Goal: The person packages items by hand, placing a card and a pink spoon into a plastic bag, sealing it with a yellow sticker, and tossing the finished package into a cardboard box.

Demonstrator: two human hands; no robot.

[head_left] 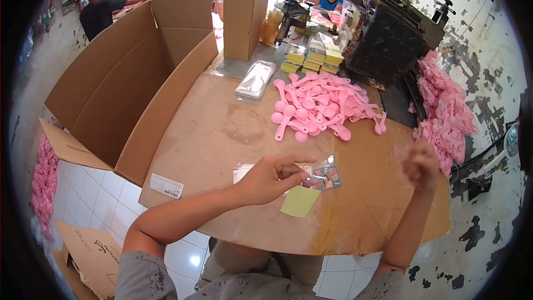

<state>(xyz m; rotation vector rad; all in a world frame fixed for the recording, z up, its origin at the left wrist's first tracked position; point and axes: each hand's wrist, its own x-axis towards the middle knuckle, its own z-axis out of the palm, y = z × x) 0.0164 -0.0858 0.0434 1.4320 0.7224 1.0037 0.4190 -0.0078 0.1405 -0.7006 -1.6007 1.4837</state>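
My left hand (273,179) is over the cardboard-covered table, thumb and fingers pinched on a clear plastic bag (315,179). Just beyond the fingertips is a small printed card (330,177), seen close against that plastic. Under the same hand lies a yellow-green paper card (300,201). White or clear packaging (242,171) shows partly behind my wrist. Out at the right side, my right hand (421,165) is raised with its fingers curled and smeared by motion; whether it holds anything cannot be made out. A pile of pink plastic spoons (327,103) lies beyond both hands.
A large open carton (130,78) stands at the left, beside the table (194,144). Stacked cards (316,55) and a dark machine (383,39) are at the back. A stack of clear bags (256,79) lies near them. Pink bagged goods (444,111) hang right. Two people work beyond.
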